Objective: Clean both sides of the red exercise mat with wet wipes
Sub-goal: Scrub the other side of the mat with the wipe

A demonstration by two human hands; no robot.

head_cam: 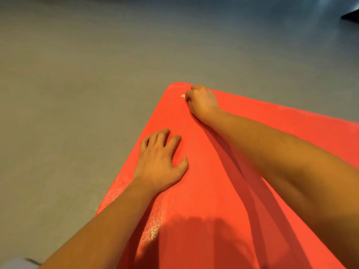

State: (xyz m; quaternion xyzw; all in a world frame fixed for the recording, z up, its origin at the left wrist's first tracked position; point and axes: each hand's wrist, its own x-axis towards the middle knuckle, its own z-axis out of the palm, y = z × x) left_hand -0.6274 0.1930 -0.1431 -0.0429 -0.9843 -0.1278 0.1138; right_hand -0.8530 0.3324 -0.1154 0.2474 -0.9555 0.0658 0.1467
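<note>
the floor [77, 94] is plain smooth grey and fades to a darker bluish patch at the top of the view. the red mat [223, 191] lies flat on it, one rounded corner pointing away from the person, the rest widening toward the bottom and right. there's a glittery, wet-looking streak [153, 228] on the mat close to its left edge.

the left hand [161, 162] is palm down on the mat just inside that left edge, fingers spread and a bit bent, holding nothing. the right hand [203, 100] is stretched out to the far corner, fingers curled into a fist on the mat. a tiny pale scrap pokes out at the fingertips. that's the wet wipe [182, 96], mostly hidden inside the hand.

edges: the right hand sits just beside the mat's far edge, nearly at the corner. lots of bare floor to the left and beyond. there's something dark [349, 15] at top right, well apart, can't tell what it is. a bit of grey fabric [13, 264] shows at bottom left.
</note>
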